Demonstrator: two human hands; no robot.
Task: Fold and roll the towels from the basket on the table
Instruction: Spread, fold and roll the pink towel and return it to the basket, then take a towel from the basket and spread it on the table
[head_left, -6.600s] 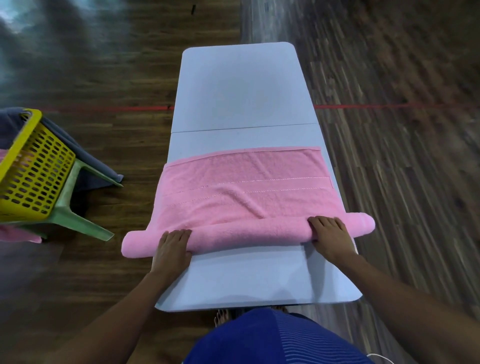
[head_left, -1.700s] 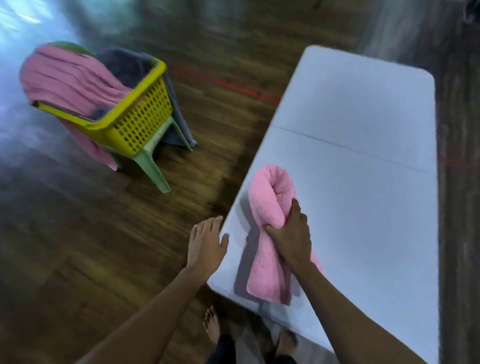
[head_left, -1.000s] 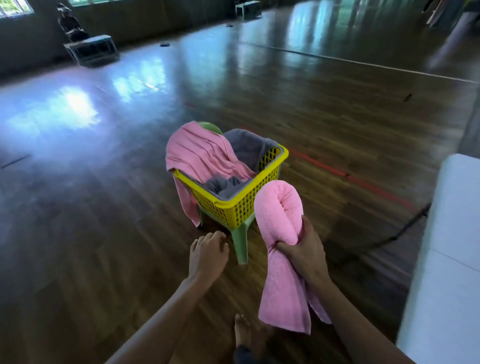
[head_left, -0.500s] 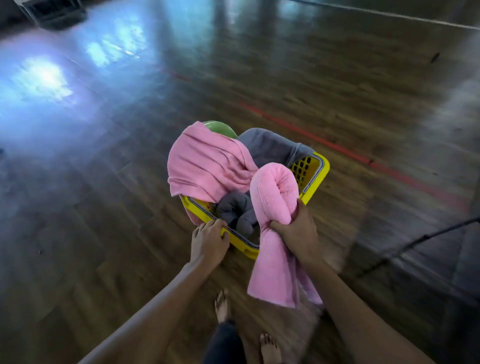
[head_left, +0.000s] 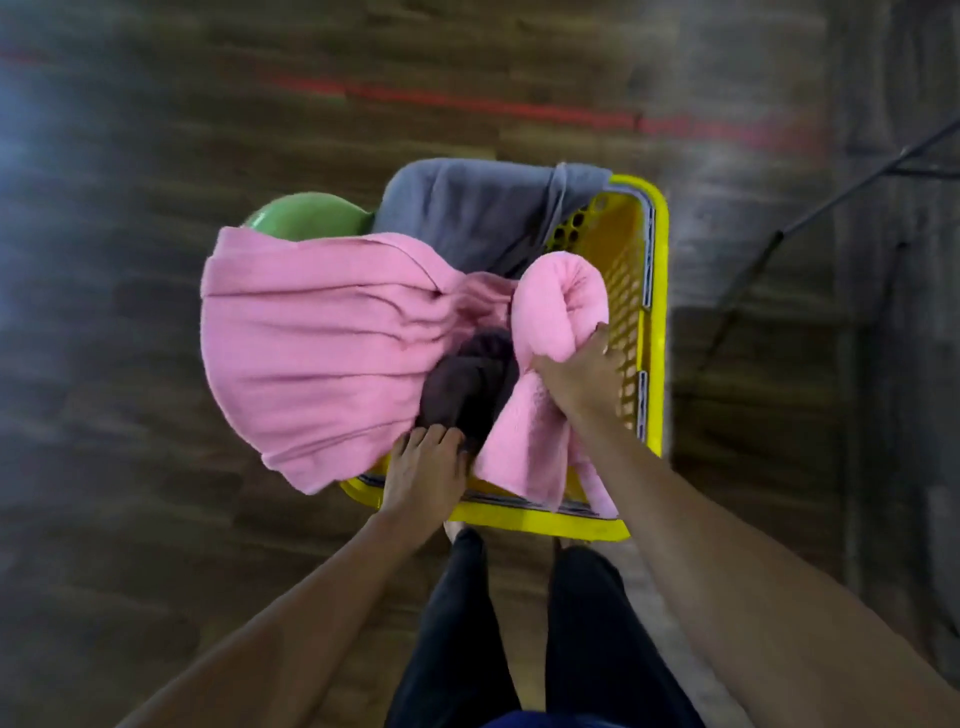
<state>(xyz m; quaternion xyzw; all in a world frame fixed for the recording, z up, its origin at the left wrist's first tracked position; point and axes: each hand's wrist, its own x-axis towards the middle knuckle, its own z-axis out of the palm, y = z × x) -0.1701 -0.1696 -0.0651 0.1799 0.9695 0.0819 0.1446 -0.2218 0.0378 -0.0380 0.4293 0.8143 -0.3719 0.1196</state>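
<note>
Rolled pink towel (head_left: 558, 306) pinched by fingers of right hand (head_left: 582, 384); left hand (head_left: 423, 473) fingers together on dark towel (head_left: 467, 384).

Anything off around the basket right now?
Yes. The rolled pink towel in the right hand is bent double with its tail hanging loose; a second pink towel spills over the left rim of the yellow basket.

In the basket (head_left: 652, 312), a rolled towel (head_left: 561, 301) is at the right; a spread towel (head_left: 322, 353) drapes over the left rim, a third towel (head_left: 467, 208) over the far rim.
</note>
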